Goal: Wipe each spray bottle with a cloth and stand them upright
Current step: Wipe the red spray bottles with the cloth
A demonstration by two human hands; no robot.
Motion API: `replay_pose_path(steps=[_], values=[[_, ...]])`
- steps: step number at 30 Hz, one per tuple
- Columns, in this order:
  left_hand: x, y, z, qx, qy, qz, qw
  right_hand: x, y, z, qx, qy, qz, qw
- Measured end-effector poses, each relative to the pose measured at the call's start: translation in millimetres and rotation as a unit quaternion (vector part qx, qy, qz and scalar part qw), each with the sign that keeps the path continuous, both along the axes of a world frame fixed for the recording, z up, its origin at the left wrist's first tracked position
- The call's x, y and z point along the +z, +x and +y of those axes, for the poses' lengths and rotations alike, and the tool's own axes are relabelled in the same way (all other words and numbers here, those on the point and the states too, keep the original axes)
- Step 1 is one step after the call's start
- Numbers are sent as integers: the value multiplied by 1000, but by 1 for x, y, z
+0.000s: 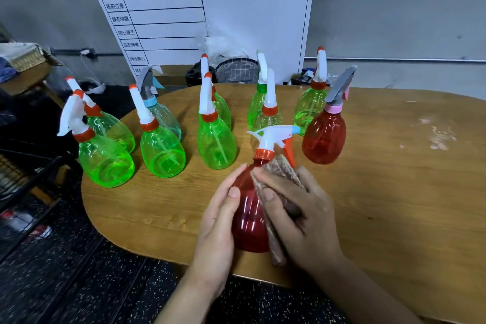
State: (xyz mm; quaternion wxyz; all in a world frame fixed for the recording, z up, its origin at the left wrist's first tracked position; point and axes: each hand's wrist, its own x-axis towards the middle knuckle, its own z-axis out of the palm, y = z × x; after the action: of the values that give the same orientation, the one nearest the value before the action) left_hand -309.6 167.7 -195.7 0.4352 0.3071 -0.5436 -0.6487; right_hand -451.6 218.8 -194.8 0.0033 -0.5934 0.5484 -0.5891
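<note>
1. Nearest the camera, a translucent red plastic spray bottle (247,221) with a white trigger head and orange collar stands near the front edge of the oval wooden surface (394,192), held between both hands.
2. Left hand (221,226) cups the bottle's left side; its fingers (232,179) lie together, lightly curved round the red body, thumb on the front.
3. Right hand (302,216) presses a brown patterned cloth (278,166) against the bottle's right side, its fingers curled over the fabric, which hangs down to the surface.
4. Behind and to the right stands a second red translucent bottle with a grey trigger and pink collar (324,137), upright and apart from the held one.
5. Further back and to the left, several green translucent spray bottles with white-and-orange heads (215,139) stand upright in loose rows, along with a pale blue translucent bottle with a grey trigger (165,116).
6. Beyond the surface, a white planning board with a green header (200,8) leans against the grey wall.
</note>
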Motion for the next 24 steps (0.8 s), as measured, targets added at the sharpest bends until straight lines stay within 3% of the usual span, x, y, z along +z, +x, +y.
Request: replay_pose_path(steps=[4, 8, 15, 20, 24], values=[[6, 4, -2, 41, 46, 37, 997, -4, 21, 5, 48, -23, 113, 992], [10, 9, -4, 44, 38, 51, 997, -9, 30, 7, 54, -53, 177, 981], [3, -4, 2, -10, -4, -11, 1000, -1, -9, -1, -22, -6, -19, 1000], [2, -2, 0, 10, 2, 6, 1000, -2, -3, -3, -17, 10, -39, 999], [6, 2, -4, 46, 64, 49, 996, -4, 18, -1, 27, -2, 6, 1000]])
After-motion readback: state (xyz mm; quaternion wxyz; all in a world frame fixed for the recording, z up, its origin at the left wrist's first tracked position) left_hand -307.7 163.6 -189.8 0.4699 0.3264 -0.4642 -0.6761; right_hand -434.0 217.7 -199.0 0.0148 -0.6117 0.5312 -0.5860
